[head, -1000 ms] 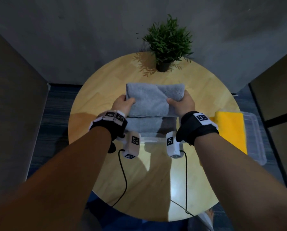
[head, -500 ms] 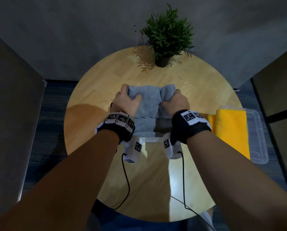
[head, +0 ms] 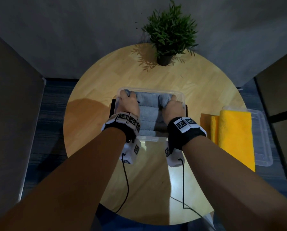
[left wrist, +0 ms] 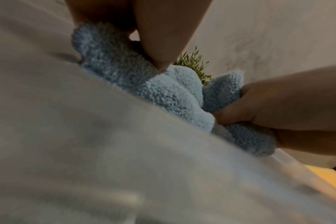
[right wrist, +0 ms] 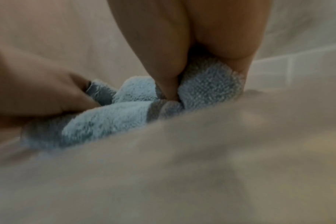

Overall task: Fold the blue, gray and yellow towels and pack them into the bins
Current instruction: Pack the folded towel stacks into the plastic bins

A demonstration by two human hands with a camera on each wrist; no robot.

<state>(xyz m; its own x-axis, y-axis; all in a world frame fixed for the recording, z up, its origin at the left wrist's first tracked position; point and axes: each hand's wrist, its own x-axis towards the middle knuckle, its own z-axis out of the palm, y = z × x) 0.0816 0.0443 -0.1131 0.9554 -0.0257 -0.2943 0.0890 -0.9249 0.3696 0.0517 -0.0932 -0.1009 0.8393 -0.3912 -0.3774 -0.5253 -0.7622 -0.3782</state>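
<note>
A: Where is the gray towel (head: 147,104)?

B: It is down in the clear bin (head: 149,89) in the middle of the round wooden surface (head: 106,84). It is bunched up at the far end of the bin, on top of more folded gray towels (head: 147,122).

A: What are the hands doing?

B: Both hands are in the bin. The left hand (head: 128,105) holds the left end of the towel, and the right hand (head: 173,108) holds the right end.

A: Are the fingers tight or loose?

B: Tight. In the left wrist view the thumb and fingers (left wrist: 163,37) pinch the fluffy cloth (left wrist: 163,91). In the right wrist view the fingers (right wrist: 163,53) squeeze it too (the towel (right wrist: 125,109) looks a bit blue up close).

A: Can you see the other hand from there?

B: Yes. Each wrist view shows the other hand gripping its own end, with the cloth puffed up between them.

A: What else is on the surface?

B: A yellow towel (head: 234,134) is folded in a second clear bin (head: 262,140) on the right. That bin sticks out past the edge. A small green plant (head: 169,34) in a dark pot stands at the far side, well apart from the hands.

A: And the blurry pale stuff in front of the wrist views?

B: I cannot tell for sure what it is.
</note>
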